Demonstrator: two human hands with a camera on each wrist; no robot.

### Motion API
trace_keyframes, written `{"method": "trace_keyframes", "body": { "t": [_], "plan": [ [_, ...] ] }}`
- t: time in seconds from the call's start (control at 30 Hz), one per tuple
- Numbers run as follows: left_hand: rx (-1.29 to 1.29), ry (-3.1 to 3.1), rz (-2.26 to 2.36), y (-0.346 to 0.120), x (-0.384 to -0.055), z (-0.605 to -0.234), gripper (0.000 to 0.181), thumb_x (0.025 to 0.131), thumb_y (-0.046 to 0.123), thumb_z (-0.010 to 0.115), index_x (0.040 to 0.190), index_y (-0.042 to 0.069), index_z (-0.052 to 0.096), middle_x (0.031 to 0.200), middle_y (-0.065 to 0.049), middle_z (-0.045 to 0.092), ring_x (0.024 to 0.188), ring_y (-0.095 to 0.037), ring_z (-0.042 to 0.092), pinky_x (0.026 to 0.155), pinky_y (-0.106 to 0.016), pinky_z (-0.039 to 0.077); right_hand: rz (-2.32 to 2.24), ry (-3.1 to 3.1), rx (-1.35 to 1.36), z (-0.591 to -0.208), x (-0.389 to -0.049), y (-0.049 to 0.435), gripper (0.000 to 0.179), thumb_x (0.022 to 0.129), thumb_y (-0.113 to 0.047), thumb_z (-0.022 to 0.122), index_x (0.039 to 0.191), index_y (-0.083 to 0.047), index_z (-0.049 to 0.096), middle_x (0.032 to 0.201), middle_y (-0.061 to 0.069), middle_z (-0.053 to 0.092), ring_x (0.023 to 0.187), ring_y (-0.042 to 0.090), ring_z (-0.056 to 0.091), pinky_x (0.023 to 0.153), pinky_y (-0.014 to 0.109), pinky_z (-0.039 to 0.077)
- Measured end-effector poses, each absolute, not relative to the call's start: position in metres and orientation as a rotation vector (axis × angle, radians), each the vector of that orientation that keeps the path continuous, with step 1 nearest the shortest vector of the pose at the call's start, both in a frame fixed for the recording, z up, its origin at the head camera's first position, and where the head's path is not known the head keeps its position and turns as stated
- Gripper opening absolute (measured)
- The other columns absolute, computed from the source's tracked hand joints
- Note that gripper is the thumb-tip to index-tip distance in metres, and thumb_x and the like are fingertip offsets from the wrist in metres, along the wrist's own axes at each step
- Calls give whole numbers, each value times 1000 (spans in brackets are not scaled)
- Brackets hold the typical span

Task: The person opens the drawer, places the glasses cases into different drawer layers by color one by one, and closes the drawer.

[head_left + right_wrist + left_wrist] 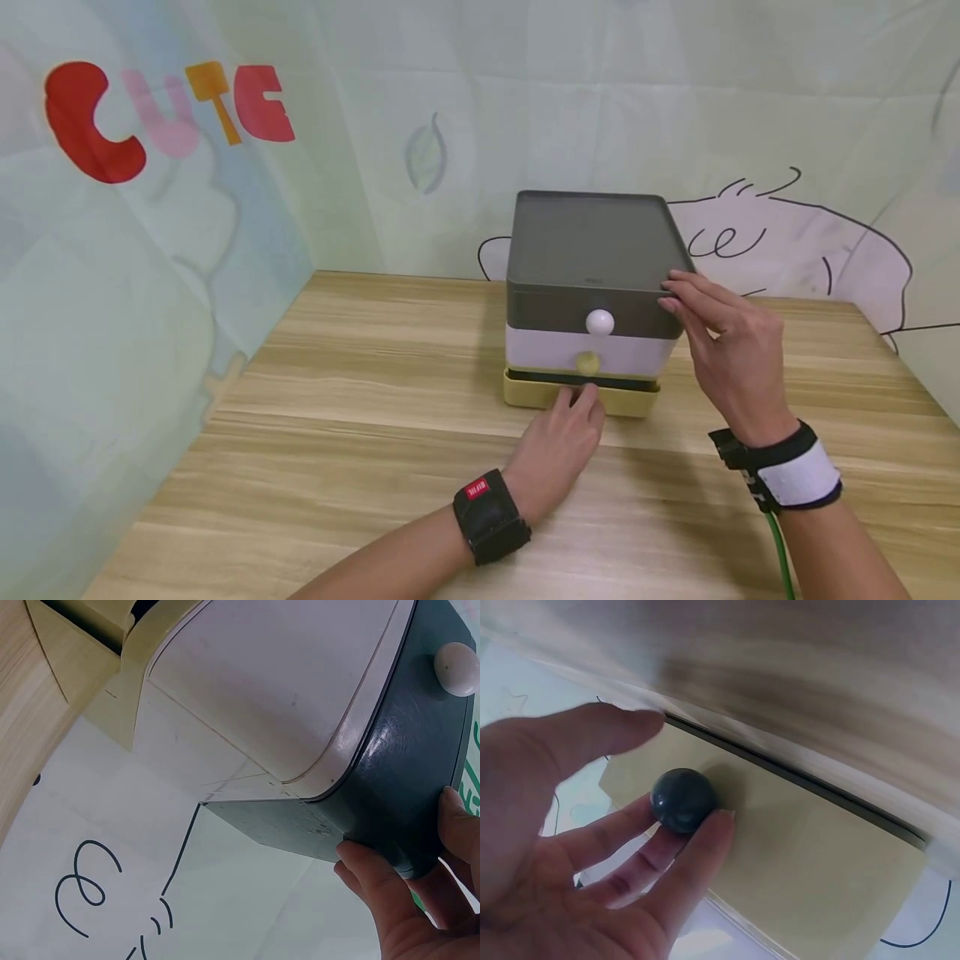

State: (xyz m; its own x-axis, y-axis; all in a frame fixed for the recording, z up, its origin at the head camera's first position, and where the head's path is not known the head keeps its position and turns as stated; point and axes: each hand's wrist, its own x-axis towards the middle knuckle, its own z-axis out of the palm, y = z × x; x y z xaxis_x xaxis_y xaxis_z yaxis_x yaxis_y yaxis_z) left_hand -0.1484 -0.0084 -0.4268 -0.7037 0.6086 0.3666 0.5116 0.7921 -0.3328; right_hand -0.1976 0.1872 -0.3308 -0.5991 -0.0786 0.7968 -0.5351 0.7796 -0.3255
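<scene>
A stacked desktop drawer box [600, 242] has a dark grey top tier, a white middle tier and a yellow bottom drawer [630, 404]. The bottom drawer stands slightly out, with a dark gap along its upper edge. My left hand [558, 450] is at its front, fingers hooked about the dark round knob [682, 799]; the thumb stays apart from the knob in the left wrist view. My right hand [738, 358] holds the grey tier's front right corner, thumb and fingers on different faces. A white knob [600, 322] and a yellow knob [588, 363] sit on the upper fronts.
The box stands on a wood-grain table [360, 400], near its back edge. Behind it hangs a printed cloth [420, 75] with a line drawing and coloured letters. A green cable [780, 554] runs from the right wrist strap.
</scene>
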Motion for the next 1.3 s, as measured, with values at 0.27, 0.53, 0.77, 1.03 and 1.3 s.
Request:
{"method": "trace_keyframes", "body": {
  "t": [0.27, 0.53, 0.77, 1.03, 1.3],
  "plan": [
    [-860, -2557, 242, -10, -155, -427, 34, 96, 9, 66, 129, 10, 63, 129, -4, 54, 101, -15, 59, 60, -17, 54, 707, -2119, 466, -331, -198, 188, 24, 88, -10, 76, 111, -5, 79, 117, 14, 76, 108, 39, 73, 82, 29, 56],
    [-871, -2566, 263, -10, -158, -426, 36, 97, 12, 66, 132, 10, 62, 133, -3, 54, 96, -13, 57, 60, -16, 52, 712, -2130, 461, -330, -198, 189, 25, 87, -10, 76, 112, -5, 79, 117, 14, 75, 110, 39, 72, 81, 41, 54],
    [-865, -2573, 264, -10, -159, -426, 34, 99, 13, 63, 133, 9, 61, 133, -3, 54, 95, -12, 58, 62, -17, 53, 703, -2126, 466, -330, -199, 189, 24, 88, -10, 76, 111, -5, 79, 117, 14, 76, 108, 39, 73, 79, 39, 54],
    [-857, -2563, 206, -11, -158, -425, 30, 98, 20, 63, 127, 11, 64, 124, -3, 58, 92, -12, 59, 65, -19, 53, 698, -2151, 469, -332, -197, 188, 24, 88, -7, 75, 112, -3, 78, 118, 15, 75, 109, 38, 73, 79, 42, 54],
    [-845, -2522, 114, -19, -151, -391, 29, 100, 45, 60, 101, 19, 73, 103, 1, 65, 92, -12, 63, 63, -22, 55, 697, -2197, 500, -329, -196, 188, 25, 92, -8, 74, 115, 0, 76, 123, 17, 73, 111, 40, 71, 89, 53, 55]
  ]
}}
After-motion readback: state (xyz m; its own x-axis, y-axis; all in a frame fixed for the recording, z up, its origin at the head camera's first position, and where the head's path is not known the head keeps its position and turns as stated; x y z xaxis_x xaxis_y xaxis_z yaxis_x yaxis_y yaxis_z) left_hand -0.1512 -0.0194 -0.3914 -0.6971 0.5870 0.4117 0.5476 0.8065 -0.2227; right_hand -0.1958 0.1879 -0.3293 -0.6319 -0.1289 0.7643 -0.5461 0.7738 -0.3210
